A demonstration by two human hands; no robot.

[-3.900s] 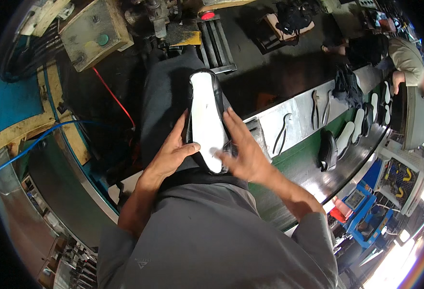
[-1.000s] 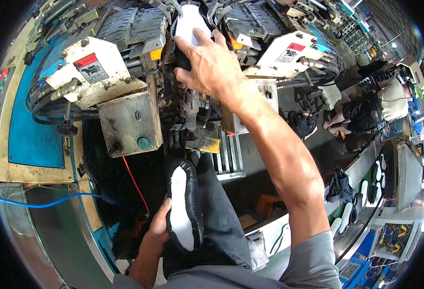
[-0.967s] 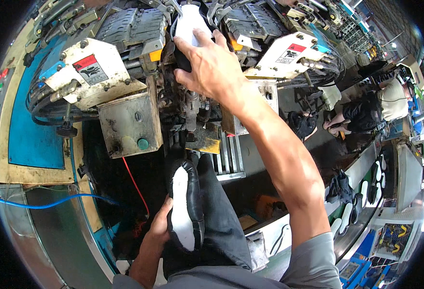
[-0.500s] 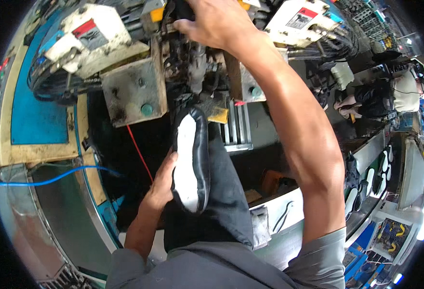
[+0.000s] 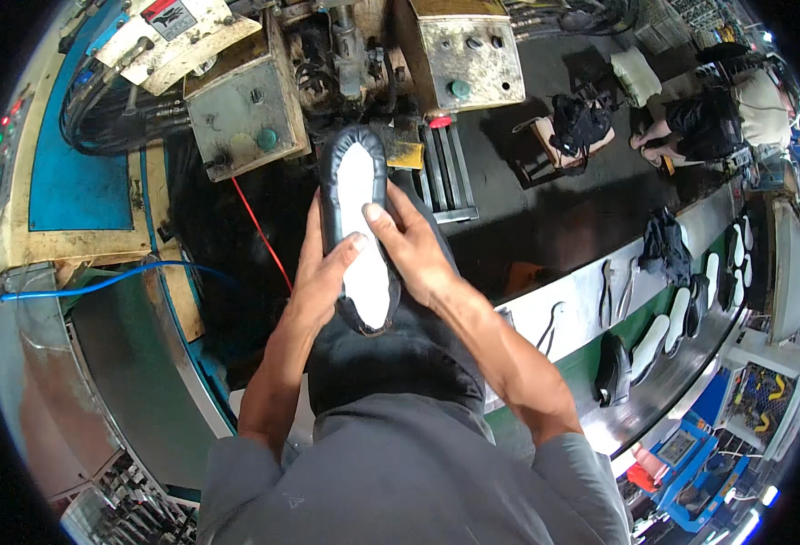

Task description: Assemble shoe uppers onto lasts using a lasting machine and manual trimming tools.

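Observation:
A black shoe upper (image 5: pixel 332 173) with a white insole board (image 5: pixel 360 245) on its underside is held bottom up above my lap, its rounded end pointing away from me. My left hand (image 5: pixel 316 277) grips its left side, thumb lying on the white board. From the other side my right hand (image 5: pixel 415 245) clasps it, thumb pressed on the white face near the middle. Fingers of both hands wrap round the black edge and are partly hidden beneath.
Ahead stands a grimy machine with two control boxes (image 5: pixel 246 127), a green button (image 5: pixel 459 88) and a red button (image 5: pixel 438 121). A conveyor (image 5: pixel 582 359) at right carries more shoes (image 5: pixel 614 368); pliers (image 5: pixel 553 327) lie on its ledge. Another person (image 5: pixel 704 127) sits at far right.
My right hand has come down from the machine and taken hold of the shoe upper. The upper has moved up and away from me, and my left thumb now lies on its white face.

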